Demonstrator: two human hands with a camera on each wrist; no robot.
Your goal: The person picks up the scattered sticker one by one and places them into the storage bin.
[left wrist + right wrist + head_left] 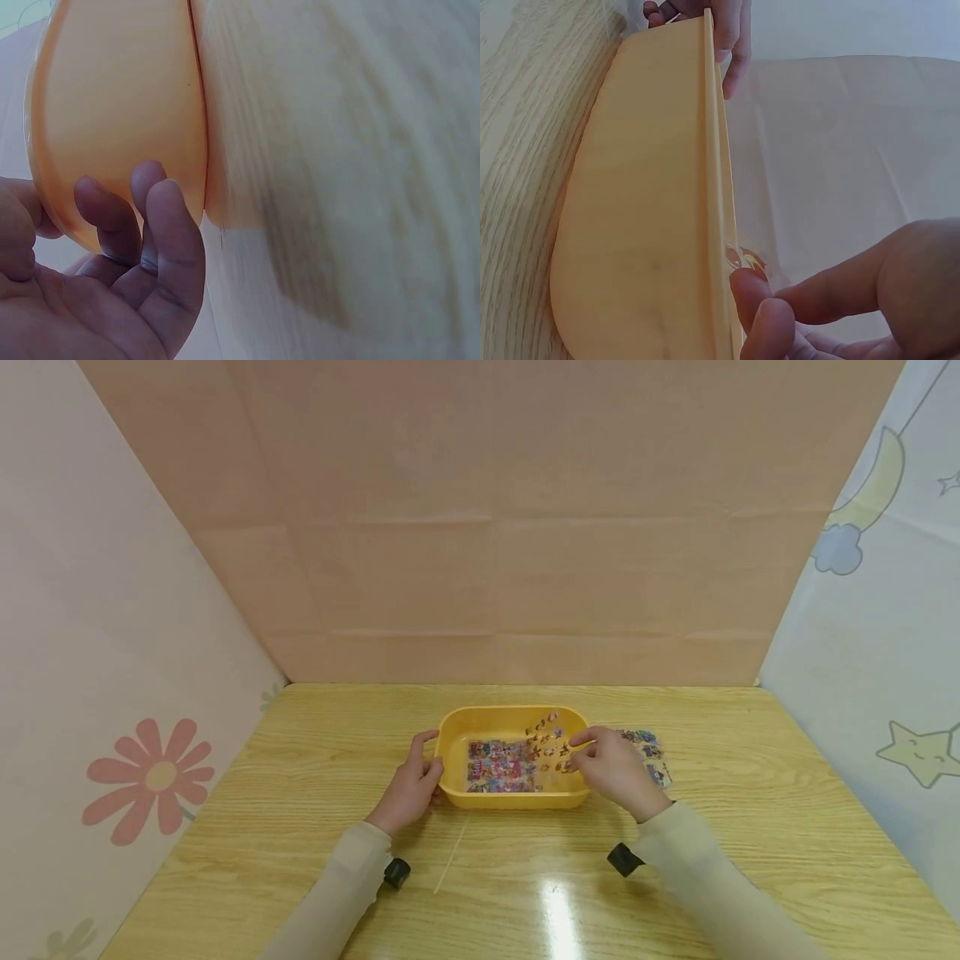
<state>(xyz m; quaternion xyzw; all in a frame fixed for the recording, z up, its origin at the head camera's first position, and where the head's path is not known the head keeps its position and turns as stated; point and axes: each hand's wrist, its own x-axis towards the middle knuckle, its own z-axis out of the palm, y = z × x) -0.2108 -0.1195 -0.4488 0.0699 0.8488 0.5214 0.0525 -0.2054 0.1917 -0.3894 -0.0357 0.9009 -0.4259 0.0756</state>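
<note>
A yellow plastic tub stands on the wooden table. My left hand grips its left end, the thumb at the rim and several curled fingers by the outer wall. Inside the tub, a flat patch of colourful, partly pink jigsaw pieces lies to the left. Loose puzzle pieces are scattered toward the right end. My right hand is over the right rim, with thumb and fingers pinched together at a small puzzle piece. Its fingertips partly hide that piece.
On the table right of the tub lie more colourful puzzle pieces, partly hidden by my right hand. A thin pale strip lies in front of the tub. A pink back wall stands behind the table.
</note>
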